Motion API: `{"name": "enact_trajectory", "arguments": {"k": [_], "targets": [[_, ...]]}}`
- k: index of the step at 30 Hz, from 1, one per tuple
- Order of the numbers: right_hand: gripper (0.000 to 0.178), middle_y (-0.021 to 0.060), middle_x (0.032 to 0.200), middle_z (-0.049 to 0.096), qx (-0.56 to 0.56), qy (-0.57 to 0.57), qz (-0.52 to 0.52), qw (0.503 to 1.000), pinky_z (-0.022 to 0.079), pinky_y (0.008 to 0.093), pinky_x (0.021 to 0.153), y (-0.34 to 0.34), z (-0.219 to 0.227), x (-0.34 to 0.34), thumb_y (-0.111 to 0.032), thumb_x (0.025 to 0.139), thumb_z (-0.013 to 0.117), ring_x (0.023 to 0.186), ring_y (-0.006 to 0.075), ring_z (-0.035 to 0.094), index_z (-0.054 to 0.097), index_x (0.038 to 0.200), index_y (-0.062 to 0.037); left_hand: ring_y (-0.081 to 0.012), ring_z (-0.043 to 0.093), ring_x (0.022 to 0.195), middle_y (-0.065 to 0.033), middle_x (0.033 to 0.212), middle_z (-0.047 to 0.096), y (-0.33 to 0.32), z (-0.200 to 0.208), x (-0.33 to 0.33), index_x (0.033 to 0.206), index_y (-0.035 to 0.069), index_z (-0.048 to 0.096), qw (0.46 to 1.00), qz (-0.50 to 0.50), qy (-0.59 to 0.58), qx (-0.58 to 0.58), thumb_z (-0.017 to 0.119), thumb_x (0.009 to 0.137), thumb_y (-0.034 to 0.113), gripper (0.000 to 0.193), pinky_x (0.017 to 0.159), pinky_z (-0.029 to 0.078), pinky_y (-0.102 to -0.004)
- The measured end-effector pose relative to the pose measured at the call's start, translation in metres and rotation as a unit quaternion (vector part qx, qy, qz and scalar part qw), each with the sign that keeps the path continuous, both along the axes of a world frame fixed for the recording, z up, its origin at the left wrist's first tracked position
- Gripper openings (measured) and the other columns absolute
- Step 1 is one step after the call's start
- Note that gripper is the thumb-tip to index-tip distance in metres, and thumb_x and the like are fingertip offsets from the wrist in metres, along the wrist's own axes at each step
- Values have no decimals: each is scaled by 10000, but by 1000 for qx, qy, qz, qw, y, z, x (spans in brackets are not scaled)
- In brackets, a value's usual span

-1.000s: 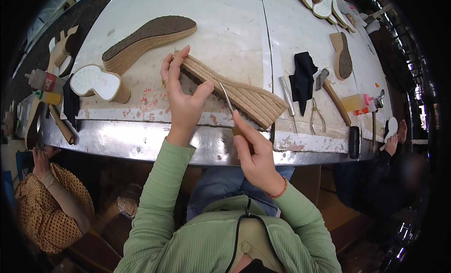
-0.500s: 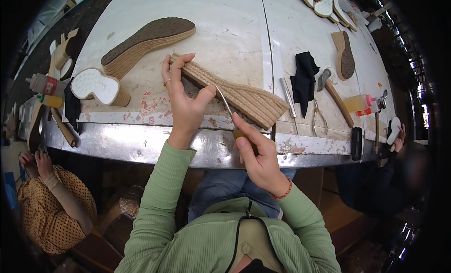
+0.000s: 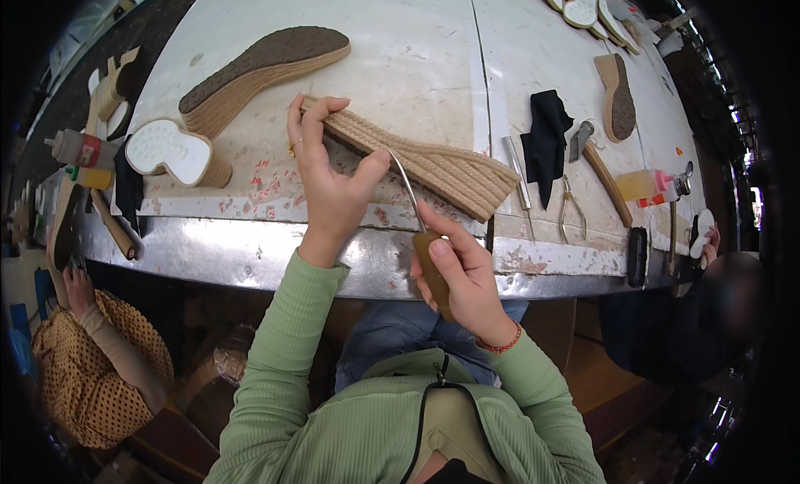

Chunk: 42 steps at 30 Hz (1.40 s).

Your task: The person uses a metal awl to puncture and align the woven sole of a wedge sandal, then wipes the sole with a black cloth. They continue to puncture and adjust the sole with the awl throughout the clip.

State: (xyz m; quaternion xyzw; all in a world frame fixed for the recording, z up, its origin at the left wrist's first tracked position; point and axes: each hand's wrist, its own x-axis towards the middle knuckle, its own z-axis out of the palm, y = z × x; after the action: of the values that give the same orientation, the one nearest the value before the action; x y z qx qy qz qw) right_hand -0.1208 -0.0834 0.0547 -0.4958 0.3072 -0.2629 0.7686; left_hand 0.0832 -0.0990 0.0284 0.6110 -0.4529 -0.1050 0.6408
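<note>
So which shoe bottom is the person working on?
Look at the white worktable, near its metal front edge. The rope-wrapped wedge sole lies there under the left hand. Unlike the other soles, it shows no dark tread and a curved needle tool touches it.

red-labelled glue bottle (image 3: 79, 149) at table's (image 3: 417, 59) left edge

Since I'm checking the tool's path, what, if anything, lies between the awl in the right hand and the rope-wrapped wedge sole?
Nothing visible does. The right hand grips the awl, whose metal shaft runs straight up to the rope-wrapped wedge sole. The left hand pins the sole beside the tip, thumb close but not across it.
</note>
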Motion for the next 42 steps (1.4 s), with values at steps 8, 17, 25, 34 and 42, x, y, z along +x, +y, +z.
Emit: {"name": "enact_trajectory", "arguments": {"k": [8, 17, 25, 34, 42], "targets": [[410, 17, 877, 599, -118, 40, -30, 992, 398, 173, 542, -3, 0, 0, -126, 1024, 490, 587, 13, 444, 473, 1429, -60, -385, 188, 1423, -144, 1307, 459, -5, -1, -2, 1219, 51, 507, 1000, 5, 23, -13, 737, 689, 165, 589, 1135, 198, -479], [399, -8, 864, 593, -108, 55, -19, 992, 397, 185, 554, -7, 2, -1, -108, 1017, 496, 604, 13, 438, 496, 1411, -47, -392, 177, 1430, -166, 1320, 443, -5, -2, -2, 1228, 52, 500, 1000, 7, 15, -8, 736, 693, 173, 597, 1136, 197, -486], [434, 112, 920, 638, -407, 112, -72, 904, 472, 273, 617, -8, -7, 8, -38, 965, 539, 652, 134, 534, 509, 1398, -43, -389, 180, 1426, -176, 1332, 437, -5, 0, -4, 1235, 50, 494, 1000, 13, 10, -5, 739, 701, 181, 602, 1130, 204, -496], [407, 44, 819, 593, -186, 103, -4, 977, 420, 203, 520, -10, 4, 5, -90, 1016, 471, 567, 91, 499, 475, 1422, -65, -392, 198, 1415, -197, 1334, 431, -3, 1, -3, 1234, 45, 501, 1000, 4, -17, -4, 745, 709, 150, 588, 1121, 228, -481], [406, 39, 741, 559, -55, 91, 82, 991, 385, 198, 421, -33, 34, -5, -190, 1040, 449, 485, 58, 469, 447, 1433, -90, -401, 179, 1421, -211, 1354, 415, -3, 0, -2, 1248, 55, 498, 1000, -9, 3, -9, 734, 714, 143, 590, 1126, 218, -481]]}}
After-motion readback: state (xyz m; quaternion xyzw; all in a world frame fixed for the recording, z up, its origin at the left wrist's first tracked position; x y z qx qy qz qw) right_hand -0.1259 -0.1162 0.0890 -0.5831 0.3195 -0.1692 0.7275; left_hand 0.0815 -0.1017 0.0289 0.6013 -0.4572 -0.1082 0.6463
